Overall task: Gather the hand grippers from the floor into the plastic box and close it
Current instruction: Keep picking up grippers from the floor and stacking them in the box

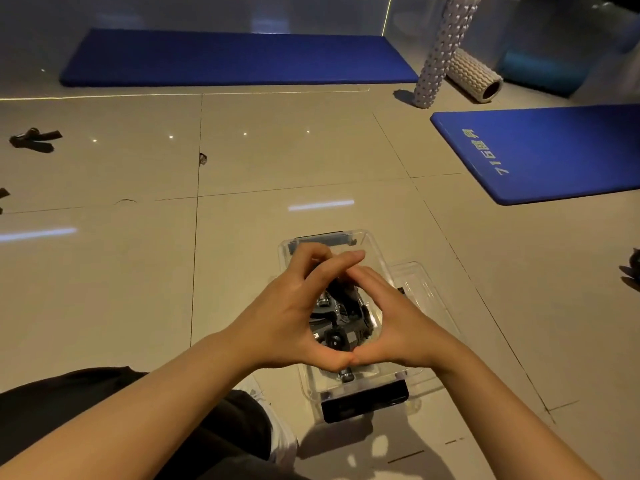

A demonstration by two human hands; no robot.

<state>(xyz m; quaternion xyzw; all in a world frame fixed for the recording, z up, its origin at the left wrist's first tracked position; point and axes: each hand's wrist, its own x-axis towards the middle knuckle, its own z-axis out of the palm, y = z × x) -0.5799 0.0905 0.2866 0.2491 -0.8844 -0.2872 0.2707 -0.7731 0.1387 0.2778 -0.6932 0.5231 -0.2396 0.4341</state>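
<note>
Black metal hand grippers (pixel 341 323) inside clear plastic box (pixel 363 244), framed beneath touching, empty fingers (pixel 346 261) of left hand (pixel 284 317) and right hand (pixel 398 323)

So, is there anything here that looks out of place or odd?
Yes. Dark items still lie on the floor at far left and at the right edge, away from the box. The lid lies beside the box, which is open. Both hands hover over the grippers inside.

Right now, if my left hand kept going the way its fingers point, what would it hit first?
Most likely the right hand: the left hand has its fingertips already against the right one's fingers, above the clear plastic box. Depth is hard to judge.
</note>
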